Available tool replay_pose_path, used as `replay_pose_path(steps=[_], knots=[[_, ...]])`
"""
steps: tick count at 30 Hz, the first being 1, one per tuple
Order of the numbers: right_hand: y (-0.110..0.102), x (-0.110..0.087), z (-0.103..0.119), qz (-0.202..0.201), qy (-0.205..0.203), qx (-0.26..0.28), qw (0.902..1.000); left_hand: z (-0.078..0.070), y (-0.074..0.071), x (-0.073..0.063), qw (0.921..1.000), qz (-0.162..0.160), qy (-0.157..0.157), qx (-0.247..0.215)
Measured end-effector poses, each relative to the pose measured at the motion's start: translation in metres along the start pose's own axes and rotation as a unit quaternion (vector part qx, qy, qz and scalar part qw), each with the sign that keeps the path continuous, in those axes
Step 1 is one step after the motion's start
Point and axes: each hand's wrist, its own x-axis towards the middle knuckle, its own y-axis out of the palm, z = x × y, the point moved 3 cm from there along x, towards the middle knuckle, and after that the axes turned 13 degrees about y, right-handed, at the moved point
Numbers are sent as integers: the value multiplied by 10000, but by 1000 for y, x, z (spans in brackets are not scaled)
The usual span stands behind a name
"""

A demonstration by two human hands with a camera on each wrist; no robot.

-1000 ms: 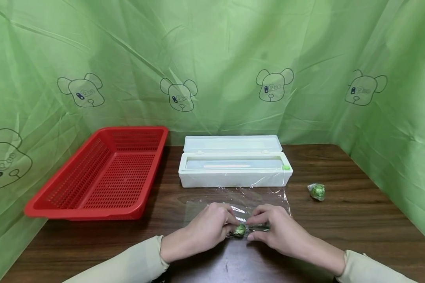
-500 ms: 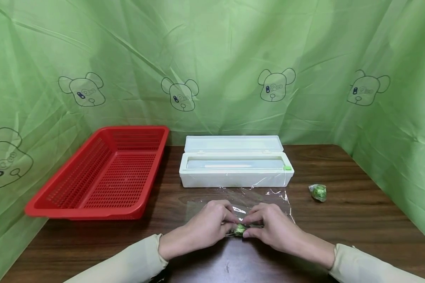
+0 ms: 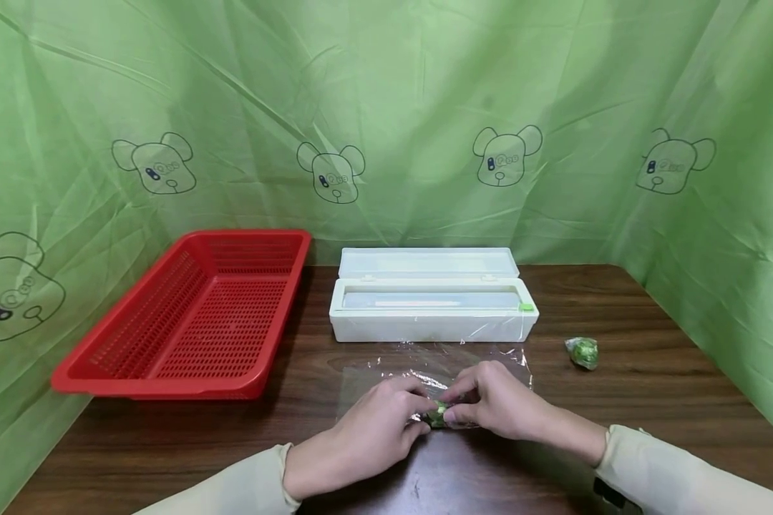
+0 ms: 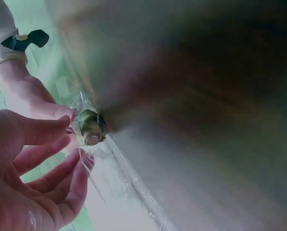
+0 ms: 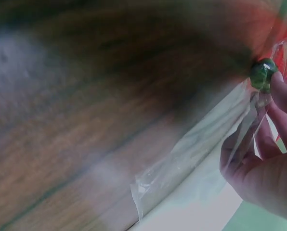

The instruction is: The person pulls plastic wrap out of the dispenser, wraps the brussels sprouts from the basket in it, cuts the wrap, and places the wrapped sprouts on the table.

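Observation:
A small green Brussels sprout [image 3: 436, 416] lies at the near edge of a sheet of clear plastic wrap [image 3: 359, 385], partly hidden by fingers in the head view. My left hand [image 3: 378, 428] pinches the wrap at the sprout's left side. From the right, my right hand [image 3: 501, 406] holds the sprout between thumb and fingers. In the left wrist view the cut stem end of the sprout [image 4: 91, 129] shows, film around it. The right wrist view has my right thumb [image 5: 282, 91] against the sprout [image 5: 263, 73], with film [image 5: 191, 154] stretched over the fingers.
Behind the hands stands a white wrap dispenser [image 3: 433, 327], lid up, a green slider [image 3: 526, 307] at its right end; the film runs out of it. A wrapped sprout [image 3: 582, 352] sits to the right. A red perforated basket [image 3: 157, 386] is at left on the wooden table [image 3: 650, 429].
My right hand has come in leftward to the sprout and now holds it. The left fingers have shifted slightly around its left side. The box and basket stand as before.

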Motion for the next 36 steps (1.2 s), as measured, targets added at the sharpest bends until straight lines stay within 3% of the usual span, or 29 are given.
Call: replay_pose_path(steps=[9,13,18,26,31,36], knots=[[-5,11,-4,515,-16,206,9985,10,6,10,9991,146,-196,-349],[-7,15,-6,549,-45,218,9982,16,7,13,9986,184,-260,-417],[-11,16,-6,282,-25,187,9994,23,8,18,9977,251,-336,-542],[-11,7,-4,-596,-25,-391,9975,32,7,24,9927,481,-671,-875],[-5,3,-4,-692,-53,-573,9959,37,7,26,9832,560,-949,-1457],[-1,4,-4,-755,-130,-617,9951,43,7,27,9795,558,-907,-1708]])
